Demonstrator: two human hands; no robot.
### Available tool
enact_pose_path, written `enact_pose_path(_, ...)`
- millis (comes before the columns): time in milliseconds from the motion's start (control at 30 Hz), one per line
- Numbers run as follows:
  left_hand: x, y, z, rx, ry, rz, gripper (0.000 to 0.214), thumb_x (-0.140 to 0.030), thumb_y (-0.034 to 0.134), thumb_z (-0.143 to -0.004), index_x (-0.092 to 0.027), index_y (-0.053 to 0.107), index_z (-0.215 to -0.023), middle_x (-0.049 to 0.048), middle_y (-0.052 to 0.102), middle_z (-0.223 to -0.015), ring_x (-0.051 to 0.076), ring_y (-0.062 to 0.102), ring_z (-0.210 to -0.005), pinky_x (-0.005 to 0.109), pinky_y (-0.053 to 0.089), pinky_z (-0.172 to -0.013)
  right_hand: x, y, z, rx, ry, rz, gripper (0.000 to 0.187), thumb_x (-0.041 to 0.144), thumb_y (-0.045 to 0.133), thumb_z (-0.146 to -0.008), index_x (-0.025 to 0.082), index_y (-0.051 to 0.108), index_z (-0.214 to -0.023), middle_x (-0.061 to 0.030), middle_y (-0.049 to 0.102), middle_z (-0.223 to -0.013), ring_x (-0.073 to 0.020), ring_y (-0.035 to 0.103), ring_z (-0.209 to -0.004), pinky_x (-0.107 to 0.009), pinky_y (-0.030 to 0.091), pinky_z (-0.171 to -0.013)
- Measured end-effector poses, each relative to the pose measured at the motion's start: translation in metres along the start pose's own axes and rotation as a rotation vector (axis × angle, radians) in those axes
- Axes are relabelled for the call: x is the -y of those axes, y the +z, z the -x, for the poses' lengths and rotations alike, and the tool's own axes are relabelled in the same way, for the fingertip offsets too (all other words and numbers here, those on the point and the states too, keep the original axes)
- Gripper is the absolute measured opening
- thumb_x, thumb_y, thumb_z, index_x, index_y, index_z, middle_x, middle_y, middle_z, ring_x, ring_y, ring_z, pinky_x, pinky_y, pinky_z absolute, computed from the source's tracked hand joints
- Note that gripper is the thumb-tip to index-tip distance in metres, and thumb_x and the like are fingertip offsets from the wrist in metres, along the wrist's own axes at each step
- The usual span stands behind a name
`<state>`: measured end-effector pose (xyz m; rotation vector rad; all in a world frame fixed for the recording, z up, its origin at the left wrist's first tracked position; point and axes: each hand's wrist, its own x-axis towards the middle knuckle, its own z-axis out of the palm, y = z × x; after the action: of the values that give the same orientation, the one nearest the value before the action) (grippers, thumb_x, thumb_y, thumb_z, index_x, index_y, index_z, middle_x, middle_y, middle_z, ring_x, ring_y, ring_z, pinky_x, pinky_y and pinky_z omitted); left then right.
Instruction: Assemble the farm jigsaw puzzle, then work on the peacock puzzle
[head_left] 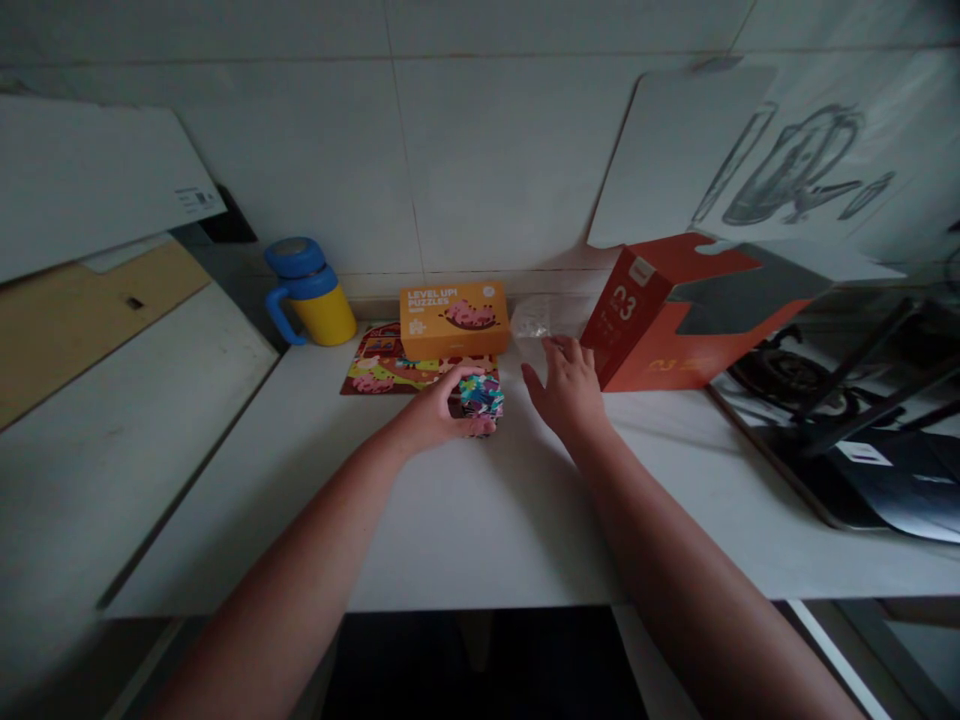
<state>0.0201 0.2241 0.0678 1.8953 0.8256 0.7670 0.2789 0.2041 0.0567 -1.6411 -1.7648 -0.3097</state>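
Observation:
My left hand [442, 408] is closed around a small stack of colourful puzzle pieces [481, 397], thumb at the near side and fingers at the far side. My right hand [568, 385] is apart from the stack, fingers spread and reaching forward, with nothing seen in it. Just beyond its fingertips lies a clear plastic bag [532, 318]. Behind the stack, an orange puzzle box [454, 320] marked "LEVEL UP! PUZZLES" rests on a colourful picture sheet [371, 372], covering part of it.
A blue and yellow mug [322, 305] stands at the back left of the white table [465, 540]. At right is an open red-orange carton [645, 330], with a dark tray [825, 470] beyond it. White and brown panels [97, 320] border the left side.

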Motion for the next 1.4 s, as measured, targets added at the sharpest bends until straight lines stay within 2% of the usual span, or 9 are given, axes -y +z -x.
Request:
enact_pose_path(133, -0.001, 0.001, 0.001, 0.000, -0.012, 0.000, 0.086, -0.053, 0.095, -0.074, -0.024, 0.056, -0.146, 0.0135, 0.070, -0.136, 0.029, 0.071, -0.117, 0.043, 0.054, -0.105, 0.000, 0.000, -0.002, -0.068, 0.033, -0.068, 0.055, 0.035, 0.056, -0.102, 0.005, 0.055, -0.148, -0.0305, 0.054, -0.144, -0.0433, 0.049, -0.140, -0.065, 0.045, -0.115)
enact_pose_path(300, -0.002, 0.001, 0.000, 0.004, -0.012, -0.001, 0.086, -0.054, 0.095, -0.073, -0.026, 0.057, -0.145, 0.0128, 0.069, -0.139, 0.028, 0.072, -0.116, 0.042, 0.054, -0.105, 0.002, 0.010, -0.005, -0.132, 0.045, -0.155, 0.063, 0.032, 0.056, -0.101, 0.010, 0.044, -0.159, -0.0299, 0.046, -0.150, -0.0426, 0.048, -0.146, -0.066, 0.048, -0.116)
enact_pose_path(467, -0.002, 0.000, -0.001, 0.008, -0.013, 0.008, 0.087, -0.053, 0.095, -0.073, -0.024, 0.056, -0.145, 0.0146, 0.068, -0.141, 0.030, 0.071, -0.118, 0.043, 0.054, -0.106, 0.000, 0.030, -0.005, -0.049, -0.038, -0.248, 0.083, 0.033, 0.064, -0.097, 0.018, 0.024, -0.169, -0.0293, 0.023, -0.172, -0.0420, 0.028, -0.162, -0.068, 0.044, -0.119)
enact_pose_path(567, -0.002, 0.000, 0.000, 0.003, -0.004, 0.011, 0.086, -0.053, 0.095, -0.074, -0.024, 0.056, -0.145, 0.0143, 0.066, -0.144, 0.030, 0.070, -0.120, 0.043, 0.054, -0.108, 0.000, 0.036, -0.002, -0.007, -0.094, -0.310, 0.082, 0.034, 0.063, -0.099, 0.020, 0.023, -0.169, -0.0271, 0.015, -0.177, -0.0394, 0.022, -0.166, -0.066, 0.041, -0.122)
enact_pose_path(667, -0.002, 0.000, 0.000, -0.009, 0.012, 0.012, 0.085, -0.053, 0.095, -0.074, -0.025, 0.057, -0.144, 0.0135, 0.064, -0.147, 0.029, 0.069, -0.123, 0.042, 0.053, -0.109, 0.001, 0.032, -0.002, -0.046, -0.096, -0.328, 0.071, 0.032, 0.060, -0.101, 0.021, 0.032, -0.165, -0.0255, 0.020, -0.175, -0.0378, 0.027, -0.164, -0.065, 0.044, -0.121)
enact_pose_path(833, -0.001, -0.001, 0.000, -0.002, 0.024, -0.020, 0.084, -0.054, 0.094, -0.075, -0.025, 0.057, -0.144, 0.0132, 0.064, -0.146, 0.030, 0.069, -0.123, 0.042, 0.053, -0.109, 0.002, 0.021, -0.005, -0.119, -0.002, -0.294, 0.045, 0.030, 0.059, -0.100, 0.020, 0.059, -0.144, -0.0224, 0.045, -0.153, -0.0348, 0.057, -0.136, -0.059, 0.055, -0.109)
enact_pose_path(967, -0.002, -0.001, 0.000, -0.002, 0.012, -0.034, 0.085, -0.055, 0.093, -0.076, -0.024, 0.056, -0.145, 0.0135, 0.065, -0.145, 0.030, 0.068, -0.123, 0.041, 0.053, -0.108, -0.004, 0.020, -0.005, -0.122, 0.038, -0.215, 0.035, 0.032, 0.059, -0.101, 0.018, 0.070, -0.131, -0.0205, 0.053, -0.142, -0.0329, 0.063, -0.120, -0.057, 0.055, -0.108)
enact_pose_path(1200, -0.003, -0.001, 0.000, 0.005, -0.005, -0.069, 0.087, -0.057, 0.093, -0.075, -0.024, 0.055, -0.146, 0.0123, 0.068, -0.138, 0.029, 0.070, -0.119, 0.041, 0.053, -0.106, -0.010, 0.027, -0.006, -0.089, 0.035, -0.227, 0.044, 0.032, 0.061, -0.099, 0.019, 0.065, -0.140, -0.0197, 0.060, -0.134, -0.0347, 0.061, -0.126, -0.055, 0.055, -0.109)
enact_pose_path(1400, -0.005, -0.001, 0.001, 0.005, -0.020, -0.049, 0.088, -0.058, 0.093, -0.074, -0.025, 0.055, -0.146, 0.0131, 0.067, -0.142, 0.030, 0.070, -0.122, 0.042, 0.054, -0.107, -0.012, 0.031, -0.004, -0.008, -0.050, -0.333, 0.060, 0.033, 0.065, -0.096, 0.018, 0.051, -0.153, -0.0229, 0.048, -0.153, -0.0348, 0.052, -0.144, -0.054, 0.049, -0.118)
